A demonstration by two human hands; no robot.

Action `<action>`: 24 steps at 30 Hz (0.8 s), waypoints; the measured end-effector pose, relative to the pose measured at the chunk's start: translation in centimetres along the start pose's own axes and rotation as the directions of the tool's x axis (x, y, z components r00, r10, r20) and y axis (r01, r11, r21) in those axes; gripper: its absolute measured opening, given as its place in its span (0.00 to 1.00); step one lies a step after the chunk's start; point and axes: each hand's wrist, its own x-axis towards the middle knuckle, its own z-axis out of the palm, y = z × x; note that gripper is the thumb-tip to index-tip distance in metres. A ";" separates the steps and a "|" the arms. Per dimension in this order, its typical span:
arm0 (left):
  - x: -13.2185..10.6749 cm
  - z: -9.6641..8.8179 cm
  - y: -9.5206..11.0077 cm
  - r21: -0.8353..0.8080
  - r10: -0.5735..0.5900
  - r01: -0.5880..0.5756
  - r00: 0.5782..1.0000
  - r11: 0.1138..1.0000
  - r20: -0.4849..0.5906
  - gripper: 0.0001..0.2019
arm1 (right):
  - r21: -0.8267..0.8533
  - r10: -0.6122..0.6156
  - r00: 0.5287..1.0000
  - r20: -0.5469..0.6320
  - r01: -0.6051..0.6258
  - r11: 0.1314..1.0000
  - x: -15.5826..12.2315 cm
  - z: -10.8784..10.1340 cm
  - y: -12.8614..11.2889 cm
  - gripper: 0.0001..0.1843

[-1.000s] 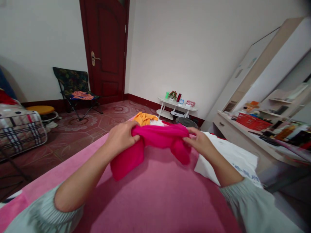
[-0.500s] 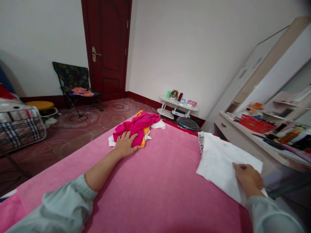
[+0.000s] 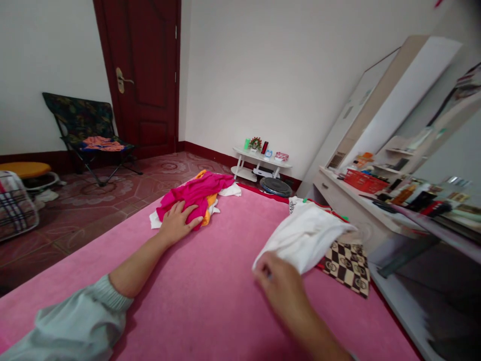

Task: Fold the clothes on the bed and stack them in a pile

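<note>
I am resting my left hand (image 3: 176,224) flat, fingers apart, on the crumpled magenta cloth (image 3: 195,193). It is lying on top of orange and white clothes (image 3: 230,191) at the far edge of the pink bedspread (image 3: 210,301). My right hand (image 3: 280,288) is pinching a corner of the white fabric garment (image 3: 306,233), holding it raised over the bedspread, just beside a black-and-cream checkered cloth (image 3: 347,260).

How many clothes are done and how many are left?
Done: the magenta garment lies on a small pile, with the left hand flat on it. In hand: the right hand grips a white garment, partly raised above the pink bed. Left: a checkered cloth beside it, untouched.
</note>
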 end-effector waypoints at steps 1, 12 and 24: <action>0.0 -0.4 0.4 -0.027 0.002 -0.004 0.998 1.000 -0.062 0.28 | 0.031 -0.085 0.966 0.244 0.080 0.996 -1.6 1.1 -1.8 0.06; -4.1 -5.7 12.1 -0.567 0.631 -0.455 0.760 0.687 0.155 0.19 | 0.074 -0.132 0.969 -0.209 0.150 0.986 1.8 0.5 4.2 0.21; -3.2 -3.3 10.2 -0.472 0.422 -0.193 0.791 0.860 0.444 0.09 | -0.433 0.310 0.947 0.088 -0.243 0.868 1.1 -4.6 10.2 0.09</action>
